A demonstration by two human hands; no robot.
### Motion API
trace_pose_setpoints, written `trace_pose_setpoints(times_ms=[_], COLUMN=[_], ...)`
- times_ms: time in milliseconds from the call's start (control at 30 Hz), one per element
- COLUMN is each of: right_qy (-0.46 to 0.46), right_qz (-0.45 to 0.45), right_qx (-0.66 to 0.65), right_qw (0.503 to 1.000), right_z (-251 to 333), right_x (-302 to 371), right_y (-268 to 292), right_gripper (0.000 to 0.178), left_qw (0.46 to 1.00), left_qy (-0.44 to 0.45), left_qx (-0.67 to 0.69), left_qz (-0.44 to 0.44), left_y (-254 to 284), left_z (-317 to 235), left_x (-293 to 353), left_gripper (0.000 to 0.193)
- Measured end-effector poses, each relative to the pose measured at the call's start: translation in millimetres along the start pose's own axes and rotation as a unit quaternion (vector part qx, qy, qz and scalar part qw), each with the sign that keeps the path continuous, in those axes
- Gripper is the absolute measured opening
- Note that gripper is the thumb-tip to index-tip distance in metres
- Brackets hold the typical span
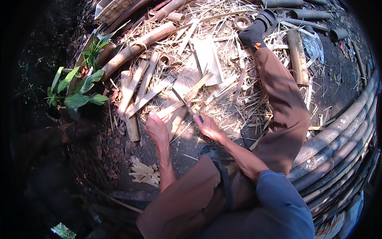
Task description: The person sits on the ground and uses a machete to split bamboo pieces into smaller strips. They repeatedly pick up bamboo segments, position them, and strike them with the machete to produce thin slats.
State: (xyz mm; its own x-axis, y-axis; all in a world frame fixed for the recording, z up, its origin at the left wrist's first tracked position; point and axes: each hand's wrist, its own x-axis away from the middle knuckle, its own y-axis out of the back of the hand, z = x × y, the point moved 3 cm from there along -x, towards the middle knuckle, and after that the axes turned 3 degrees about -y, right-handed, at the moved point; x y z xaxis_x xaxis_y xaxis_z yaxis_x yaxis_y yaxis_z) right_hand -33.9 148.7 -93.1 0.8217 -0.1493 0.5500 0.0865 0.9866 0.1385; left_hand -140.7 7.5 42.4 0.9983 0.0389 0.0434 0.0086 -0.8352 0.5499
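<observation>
Closed around the near end of a pale bamboo strip [172, 108], my left hand [158, 130] is at the middle of the view. The strip slants up to the right, and its far end looks split. My right hand [209, 128] grips the dark handle of a knife [182, 99]. The knife's narrow blade lies across the strip, pointing up and left. Beneath them is a flat wooden board [175, 125] on the ground. Cut bamboo slats [134, 85] lie just left of the board, and a wider bamboo piece [209, 59] rests beyond it.
Shavings [254, 97] cover much of the ground ahead. A small pile of short strips [144, 173] lies near my left forearm. Long bamboo poles [332, 149] curve along the right. A thick bamboo length [135, 47] and a leafy plant [75, 89] are at left. My right leg stretches forward.
</observation>
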Motion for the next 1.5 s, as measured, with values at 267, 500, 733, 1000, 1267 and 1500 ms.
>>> trace_pose_setpoints(times_ms=[267,500,733,1000,1267,1500], right_qy=[0.010,0.129,0.020,0.036,0.126,0.044], right_qz=[-0.020,-0.018,-0.020,-0.070,-0.105,-0.098], right_qx=[0.056,0.085,0.020,0.039,0.076,0.042], right_qw=[0.998,0.988,0.999,0.996,0.984,0.993], right_z=[-9,7,-2,-22,-30,-27], right_x=[9,41,43,36,52,55], right_y=[10,-12,-1,-2,-10,1], right_gripper=[0.047,0.043,0.044,0.044,0.036,0.038], left_qw=[0.993,0.999,0.999,0.999,0.995,0.992], left_qy=[-0.045,-0.027,-0.012,-0.026,-0.075,-0.111], left_qx=[-0.110,-0.039,-0.035,0.008,-0.071,-0.051], left_qz=[0.004,-0.010,-0.004,-0.015,-0.007,0.009], left_y=[-5,-3,-4,0,-3,-4], left_z=[-7,-2,7,21,46,52], left_x=[4,6,0,1,-6,-13], left_gripper=[0.029,0.031,0.031,0.035,0.034,0.034])
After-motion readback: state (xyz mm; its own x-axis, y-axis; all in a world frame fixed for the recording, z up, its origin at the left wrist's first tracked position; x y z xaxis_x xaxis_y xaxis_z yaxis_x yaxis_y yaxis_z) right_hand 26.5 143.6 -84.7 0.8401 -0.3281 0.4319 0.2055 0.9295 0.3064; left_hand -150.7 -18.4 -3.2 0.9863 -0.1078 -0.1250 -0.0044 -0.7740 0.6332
